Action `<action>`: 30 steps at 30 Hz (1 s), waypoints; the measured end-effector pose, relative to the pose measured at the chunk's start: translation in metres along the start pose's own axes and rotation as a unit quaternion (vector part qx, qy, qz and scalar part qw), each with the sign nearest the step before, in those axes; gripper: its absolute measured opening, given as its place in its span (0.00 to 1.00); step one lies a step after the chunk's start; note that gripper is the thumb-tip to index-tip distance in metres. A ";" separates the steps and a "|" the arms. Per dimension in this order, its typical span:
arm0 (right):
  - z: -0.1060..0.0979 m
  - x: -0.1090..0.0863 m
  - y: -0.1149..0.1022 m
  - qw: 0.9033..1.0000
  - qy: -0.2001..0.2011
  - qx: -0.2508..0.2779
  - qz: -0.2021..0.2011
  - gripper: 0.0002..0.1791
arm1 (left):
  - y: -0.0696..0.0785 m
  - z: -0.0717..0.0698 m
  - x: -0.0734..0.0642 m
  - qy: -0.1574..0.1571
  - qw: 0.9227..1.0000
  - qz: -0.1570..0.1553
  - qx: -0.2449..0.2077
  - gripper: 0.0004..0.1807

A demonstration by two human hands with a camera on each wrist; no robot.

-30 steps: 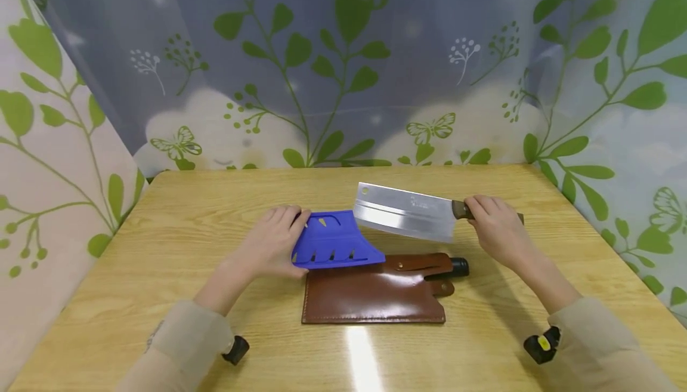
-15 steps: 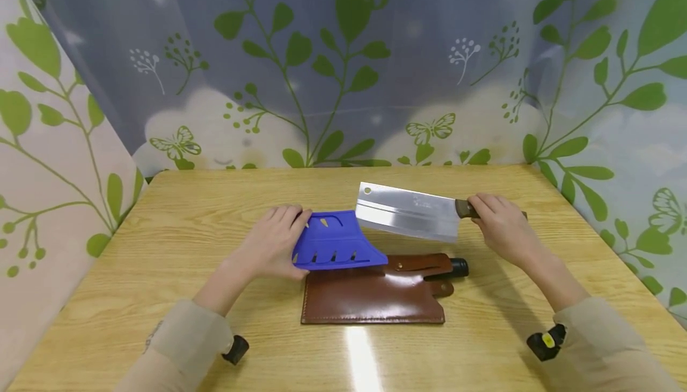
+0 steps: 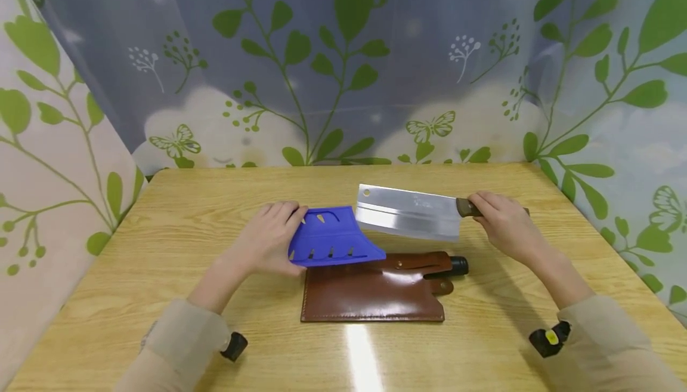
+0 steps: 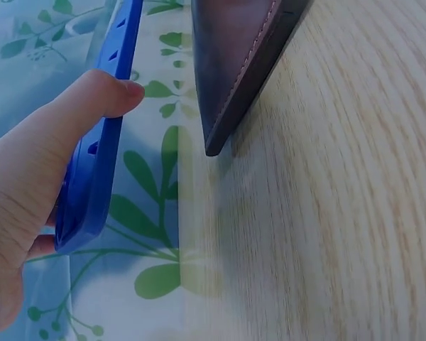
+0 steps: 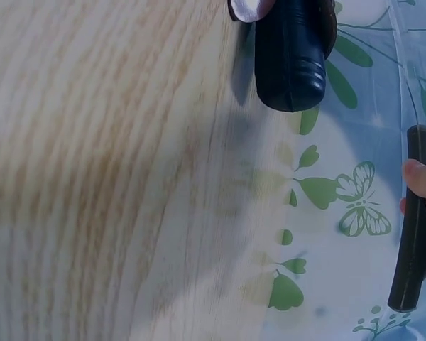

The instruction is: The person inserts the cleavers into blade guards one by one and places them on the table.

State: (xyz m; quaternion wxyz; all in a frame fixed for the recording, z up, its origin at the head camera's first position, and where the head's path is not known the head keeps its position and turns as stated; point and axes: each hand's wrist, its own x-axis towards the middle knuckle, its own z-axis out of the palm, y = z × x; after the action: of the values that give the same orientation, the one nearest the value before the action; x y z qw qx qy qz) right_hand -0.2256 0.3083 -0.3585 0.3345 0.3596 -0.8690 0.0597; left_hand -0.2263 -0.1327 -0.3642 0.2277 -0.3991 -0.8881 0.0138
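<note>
My left hand (image 3: 272, 238) grips the closed left end of a blue plastic blade guard (image 3: 328, 235) with slots along its edges. In the left wrist view the thumb presses on the side of the blue guard (image 4: 103, 163). My right hand (image 3: 499, 224) holds a cleaver (image 3: 408, 212) by its brown handle; the shiny blade points left, with a hole in its upper far corner. The blade tip is right beside the guard's slanted right edge, both raised over the table. In the right wrist view the fingers are round the cleaver's dark handle (image 5: 413, 227).
Below them a brown leather sheath (image 3: 376, 296) lies on the wooden table (image 3: 161, 249), with a snap strap and a black rounded handle (image 3: 458, 265) sticking out at its right. A leaf-patterned curtain (image 3: 343, 82) hangs behind the table and along both sides.
The cleaver has shifted slightly to the right with my right hand. The blue guard has moved a touch left and up, so a narrow gap shows between it and the blade.
</note>
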 end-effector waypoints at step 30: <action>-0.011 -0.004 0.007 0.996 0.013 0.057 -0.068 0.29 | -0.002 -0.001 -0.004 0.004 1.000 -0.002 -0.011 0.59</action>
State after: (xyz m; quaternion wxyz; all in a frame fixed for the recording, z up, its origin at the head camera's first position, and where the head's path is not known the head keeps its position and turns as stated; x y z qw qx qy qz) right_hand -0.2226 0.3197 -0.3511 0.3277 0.4358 -0.8333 0.0912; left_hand -0.2249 -0.1370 -0.3648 0.2266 -0.3995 -0.8883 0.0022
